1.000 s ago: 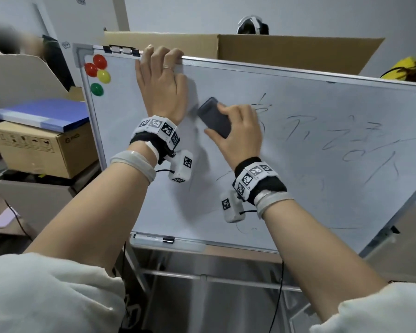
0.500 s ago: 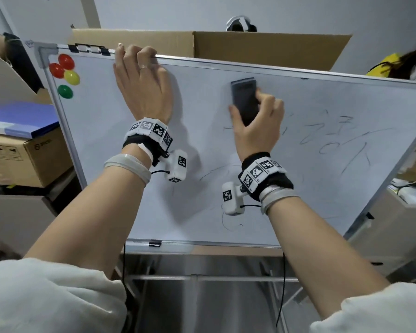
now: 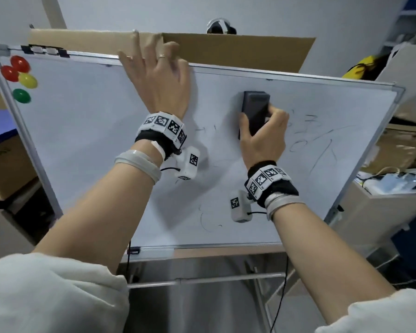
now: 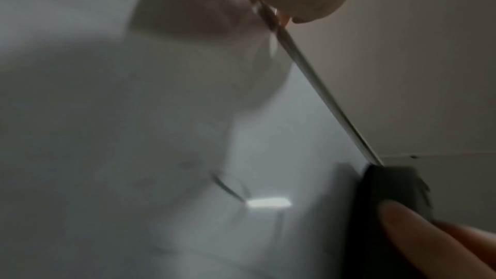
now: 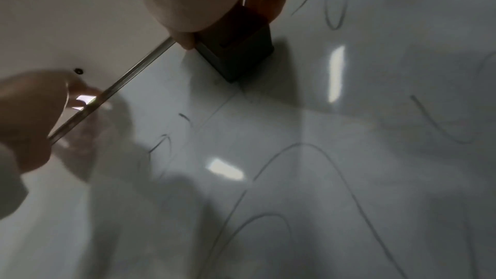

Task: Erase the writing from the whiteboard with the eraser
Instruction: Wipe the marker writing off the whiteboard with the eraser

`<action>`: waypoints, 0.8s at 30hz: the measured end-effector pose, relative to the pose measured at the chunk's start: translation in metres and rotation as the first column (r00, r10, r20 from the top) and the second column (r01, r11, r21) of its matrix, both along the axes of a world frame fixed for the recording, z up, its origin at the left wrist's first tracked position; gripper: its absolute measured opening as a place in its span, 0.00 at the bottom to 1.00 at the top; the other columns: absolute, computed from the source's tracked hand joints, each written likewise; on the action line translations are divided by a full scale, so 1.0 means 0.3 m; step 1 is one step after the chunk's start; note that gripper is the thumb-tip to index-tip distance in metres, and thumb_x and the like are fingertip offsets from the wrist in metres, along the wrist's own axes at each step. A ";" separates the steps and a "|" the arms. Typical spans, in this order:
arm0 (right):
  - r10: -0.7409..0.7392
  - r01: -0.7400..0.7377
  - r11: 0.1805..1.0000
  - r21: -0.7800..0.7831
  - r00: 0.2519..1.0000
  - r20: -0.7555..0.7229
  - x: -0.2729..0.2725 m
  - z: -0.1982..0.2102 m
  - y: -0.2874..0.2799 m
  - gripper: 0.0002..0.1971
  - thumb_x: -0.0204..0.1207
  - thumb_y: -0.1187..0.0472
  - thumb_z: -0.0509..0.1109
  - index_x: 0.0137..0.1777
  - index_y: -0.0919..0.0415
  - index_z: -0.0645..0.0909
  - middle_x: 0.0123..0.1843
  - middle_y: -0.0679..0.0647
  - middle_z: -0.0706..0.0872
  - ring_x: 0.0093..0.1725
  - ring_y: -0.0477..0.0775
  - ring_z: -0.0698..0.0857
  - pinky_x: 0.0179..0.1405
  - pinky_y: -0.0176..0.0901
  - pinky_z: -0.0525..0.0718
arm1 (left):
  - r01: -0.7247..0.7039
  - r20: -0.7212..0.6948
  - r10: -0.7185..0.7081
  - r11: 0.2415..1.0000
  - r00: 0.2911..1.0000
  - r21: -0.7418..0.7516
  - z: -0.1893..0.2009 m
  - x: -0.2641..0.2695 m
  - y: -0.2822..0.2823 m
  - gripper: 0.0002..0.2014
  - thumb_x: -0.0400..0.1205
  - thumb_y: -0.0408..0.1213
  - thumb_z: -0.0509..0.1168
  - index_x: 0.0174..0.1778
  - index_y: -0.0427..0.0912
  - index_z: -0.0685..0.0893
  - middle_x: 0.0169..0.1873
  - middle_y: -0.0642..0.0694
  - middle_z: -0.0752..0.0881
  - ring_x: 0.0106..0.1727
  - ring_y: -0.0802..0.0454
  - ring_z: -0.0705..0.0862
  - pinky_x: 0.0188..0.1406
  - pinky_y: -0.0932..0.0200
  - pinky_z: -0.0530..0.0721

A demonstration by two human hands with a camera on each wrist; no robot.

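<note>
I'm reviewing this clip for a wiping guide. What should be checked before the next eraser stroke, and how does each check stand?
1. Eraser gripped by the right hand: ok.
2. Eraser face flat against the whiteboard: ok; the right wrist view shows its edge on the surface.
3. Left hand bracing the board's top edge: not ok; its fingers are spread and lifted past the rim.
4. Writing left to erase: not ok; strokes remain right of the eraser, faint marks below it.
5. Magnets out of the stroke path: ok; far left corner.
</note>
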State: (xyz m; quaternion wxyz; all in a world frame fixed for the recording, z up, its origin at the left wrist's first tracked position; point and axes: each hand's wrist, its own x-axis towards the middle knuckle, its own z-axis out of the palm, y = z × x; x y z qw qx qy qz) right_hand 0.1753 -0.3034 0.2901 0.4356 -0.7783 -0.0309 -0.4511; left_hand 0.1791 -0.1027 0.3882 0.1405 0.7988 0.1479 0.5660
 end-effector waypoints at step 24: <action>-0.084 0.089 0.993 0.072 0.994 -0.069 0.016 -0.034 -0.187 0.29 0.73 0.39 0.77 0.61 0.60 0.73 0.57 0.51 0.77 0.49 0.55 0.81 0.39 0.57 0.86 | 0.080 0.183 -0.075 0.997 0.980 -0.022 -0.047 0.080 -0.134 0.12 0.77 0.45 0.60 0.43 0.51 0.89 0.44 0.52 0.86 0.67 0.48 0.81 0.83 0.36 0.58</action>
